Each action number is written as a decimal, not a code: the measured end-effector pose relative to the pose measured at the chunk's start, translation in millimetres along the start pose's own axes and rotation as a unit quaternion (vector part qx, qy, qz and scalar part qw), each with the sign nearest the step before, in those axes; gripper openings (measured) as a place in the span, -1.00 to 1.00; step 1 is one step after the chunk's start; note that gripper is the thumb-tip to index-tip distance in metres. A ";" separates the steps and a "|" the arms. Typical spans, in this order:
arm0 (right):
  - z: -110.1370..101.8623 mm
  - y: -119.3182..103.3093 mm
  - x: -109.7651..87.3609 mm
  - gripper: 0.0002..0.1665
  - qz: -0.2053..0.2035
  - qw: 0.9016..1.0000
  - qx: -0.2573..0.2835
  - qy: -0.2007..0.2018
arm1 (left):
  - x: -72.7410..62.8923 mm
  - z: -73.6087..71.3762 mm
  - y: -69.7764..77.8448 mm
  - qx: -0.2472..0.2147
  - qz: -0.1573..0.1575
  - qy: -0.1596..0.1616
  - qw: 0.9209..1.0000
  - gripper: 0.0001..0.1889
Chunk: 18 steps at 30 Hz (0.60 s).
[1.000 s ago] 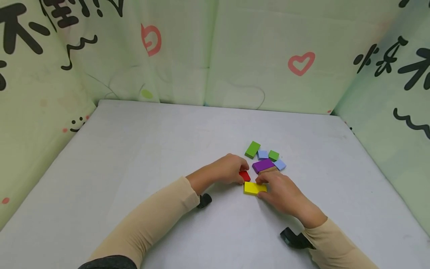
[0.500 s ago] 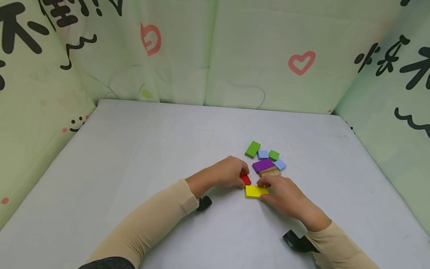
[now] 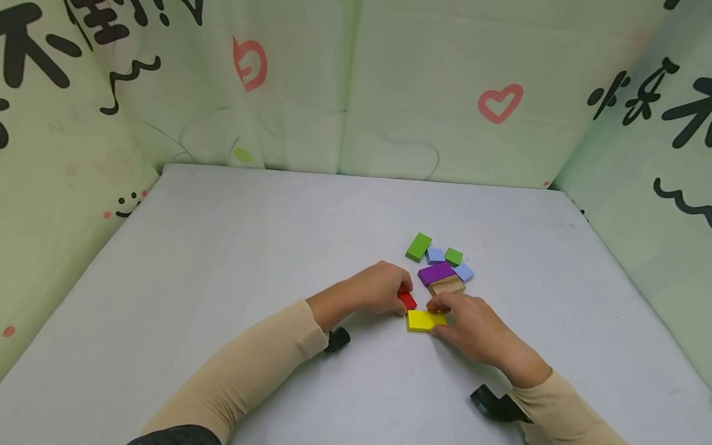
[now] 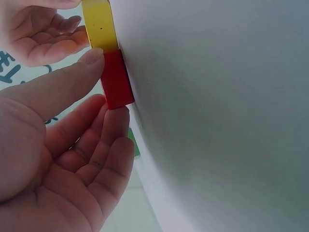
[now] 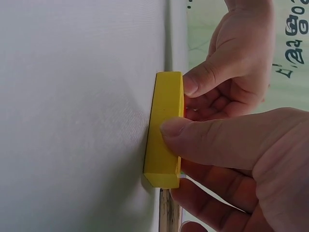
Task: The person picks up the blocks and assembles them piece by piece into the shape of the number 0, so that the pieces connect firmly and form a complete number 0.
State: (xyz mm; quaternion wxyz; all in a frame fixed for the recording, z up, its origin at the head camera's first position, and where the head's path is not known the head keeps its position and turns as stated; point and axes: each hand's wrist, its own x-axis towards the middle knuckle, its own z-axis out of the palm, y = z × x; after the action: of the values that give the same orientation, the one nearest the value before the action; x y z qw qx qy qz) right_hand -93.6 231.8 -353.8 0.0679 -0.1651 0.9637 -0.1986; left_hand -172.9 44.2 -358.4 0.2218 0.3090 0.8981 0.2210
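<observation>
In the head view my left hand (image 3: pixel 382 287) pinches a small red block (image 3: pixel 408 301). The left wrist view shows the thumb and a fingertip on opposite sides of that red block (image 4: pixel 117 79), which lies end to end with the yellow block (image 4: pixel 100 25). My right hand (image 3: pixel 475 324) grips the right part of the long yellow block (image 3: pixel 424 321), flat on the table. Its thumb lies across the near side of the yellow block (image 5: pixel 164 101) in the right wrist view, while the fingers are partly hidden behind it.
Just beyond the right hand lie a wooden block (image 3: pixel 447 285) and a purple block (image 3: pixel 436 274), side by side. Farther back are a large green block (image 3: pixel 418 247), a small green block (image 3: pixel 453 257) and two light blue pieces. Printed cloth (image 3: pixel 411 93) encloses the white table (image 3: pixel 250 235).
Both hands have shifted slightly toward the person, with the red and yellow blocks moving along. More of the wooden block shows beyond the right hand. The other blocks have stayed put.
</observation>
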 end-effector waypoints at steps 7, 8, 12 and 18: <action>0.3 0.6 -1.6 -0.67 -0.004 1.000 0.000 0.002 | -1.6 2.0 1.7 0.004 -0.005 0.003 1.000 -0.63; 0.3 0.8 -1.8 -0.67 -0.004 1.000 0.000 0.001 | -1.8 2.2 1.9 0.004 -0.005 0.003 1.000 -0.63; 0.5 0.9 -2.6 -0.66 0.000 1.000 -0.001 -0.002 | -1.9 3.1 2.3 0.008 -0.004 0.001 1.000 -0.63; 0.5 -0.3 -4.5 -0.66 0.004 1.000 -0.001 -0.007 | -2.8 3.7 2.9 0.013 0.000 -0.001 1.000 -0.65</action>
State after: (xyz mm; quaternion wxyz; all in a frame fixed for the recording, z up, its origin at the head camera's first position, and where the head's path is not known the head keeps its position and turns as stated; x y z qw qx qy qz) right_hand -89.1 233.0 -353.9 0.0756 -0.1625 0.9641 -0.1960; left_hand -167.6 45.4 -359.0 0.2183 0.3117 0.9009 0.2088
